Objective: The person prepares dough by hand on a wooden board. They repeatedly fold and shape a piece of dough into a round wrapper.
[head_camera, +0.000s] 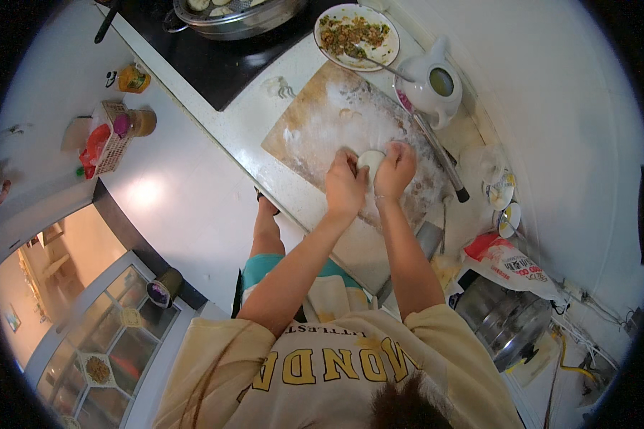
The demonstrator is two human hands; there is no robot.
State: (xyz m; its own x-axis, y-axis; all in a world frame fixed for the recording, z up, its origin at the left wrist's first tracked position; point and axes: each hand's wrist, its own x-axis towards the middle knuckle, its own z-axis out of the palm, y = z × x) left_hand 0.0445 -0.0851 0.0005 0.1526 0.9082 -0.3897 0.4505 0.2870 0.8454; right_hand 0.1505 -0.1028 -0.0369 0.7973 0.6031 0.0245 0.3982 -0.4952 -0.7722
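Note:
A pale round of dough [372, 160] is held between my two hands, over a floury wooden board [306, 128]. My left hand [346, 182] pinches its left edge with thumb and fingers. On the opposite edge, my right hand [396, 170] is curled with its fingers against the dough, which partly hides behind both hands. Beyond the board stands a white plate [382, 55] of chopped filling with a metal spoon [381, 65] in it. To the right of my hands lies a metal rod with a black end [441, 155], likely a rolling pin.
A metal steamer [236, 29] holding several dumplings sits on a black cooktop [214, 69]. A white teapot [429, 83] stands by the wall. Right of my arm are a cleaver-like blade [428, 236], small bowls [507, 220], a printed bag [507, 263] and a large metal pot [504, 316].

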